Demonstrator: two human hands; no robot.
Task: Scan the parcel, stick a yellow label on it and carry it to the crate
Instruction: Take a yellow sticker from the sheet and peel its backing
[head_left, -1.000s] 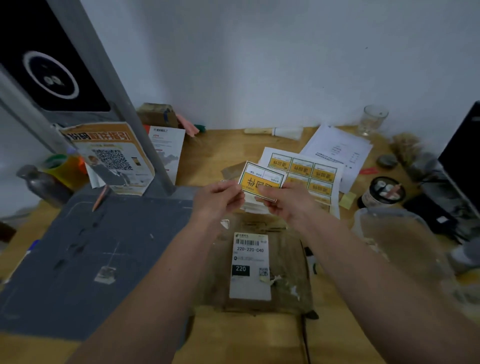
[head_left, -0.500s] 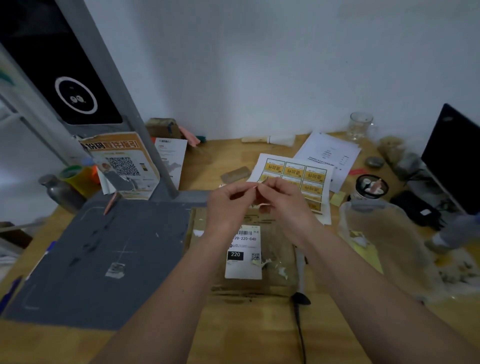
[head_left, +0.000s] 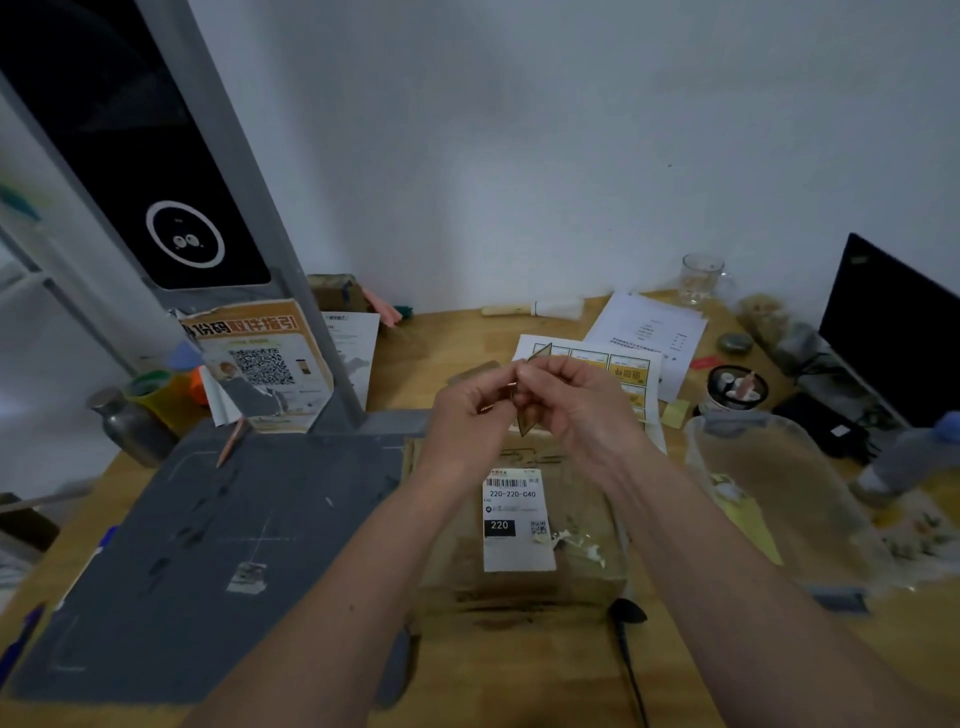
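Yellow label (head_left: 529, 415) (edge-on) pinched between both hands' curled fingers (head_left: 540, 375) above parcel (head_left: 519, 530).

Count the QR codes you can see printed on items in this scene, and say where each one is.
2. One on the orange poster leaning against the grey post, one on the white shipping label on the parcel. Others may be too small or hidden.

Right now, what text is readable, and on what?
"220-220-C40": white shipping label on the parcel.
"220": black box on that label.
"取件指引": orange poster.
Label sheet: yellow stickers, characters too blurred.
White papers: print too small.
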